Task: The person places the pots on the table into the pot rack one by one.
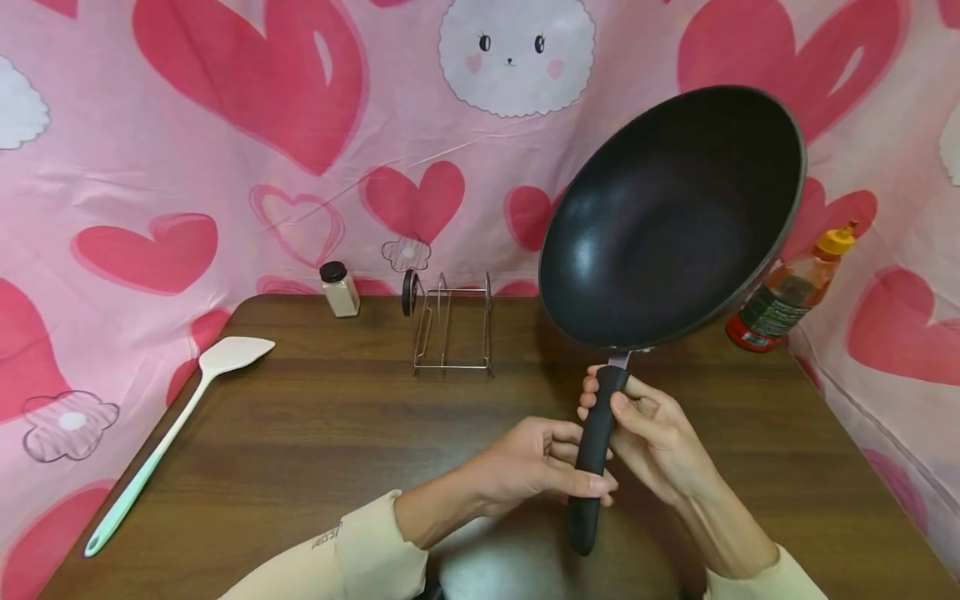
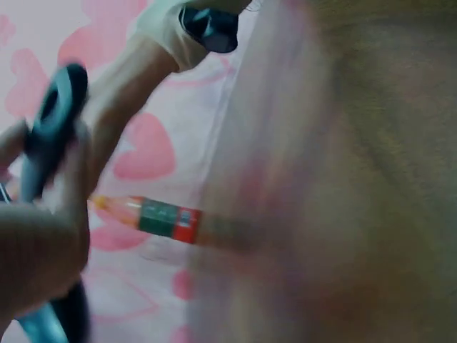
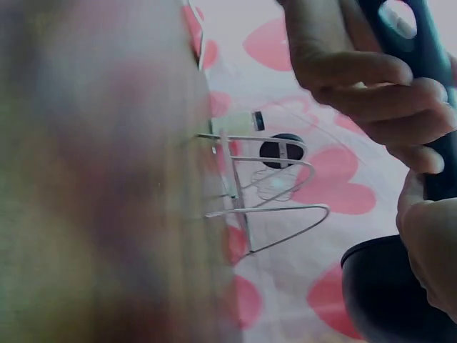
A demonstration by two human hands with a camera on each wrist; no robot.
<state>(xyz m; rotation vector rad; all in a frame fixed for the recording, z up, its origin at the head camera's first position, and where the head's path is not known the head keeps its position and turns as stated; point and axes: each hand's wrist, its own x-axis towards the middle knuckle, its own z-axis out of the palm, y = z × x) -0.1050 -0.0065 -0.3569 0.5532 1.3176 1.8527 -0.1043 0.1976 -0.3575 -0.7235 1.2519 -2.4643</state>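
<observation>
A deep black frying pan (image 1: 675,225) is held up above the right half of the table, tilted so its dark inside shows. My right hand (image 1: 663,425) grips the upper part of its black handle (image 1: 597,429), close to the pan body. Lower on the same handle, my left hand (image 1: 536,467) holds it between thumb and curled fingers. The right wrist view shows the left fingers (image 3: 385,93) wrapped round the handle near its hanging hole, with part of the pan (image 3: 389,293) below. In the left wrist view the handle (image 2: 53,136) looks blurred.
On the brown table (image 1: 337,467), a wire rack (image 1: 452,329) stands at the back middle beside a black-capped jar (image 1: 341,290). A spatula (image 1: 176,425) with a mint handle lies along the left edge. Behind the pan, at right, stands a yellow-capped sauce bottle (image 1: 787,296). Heart-patterned cloth surrounds the table.
</observation>
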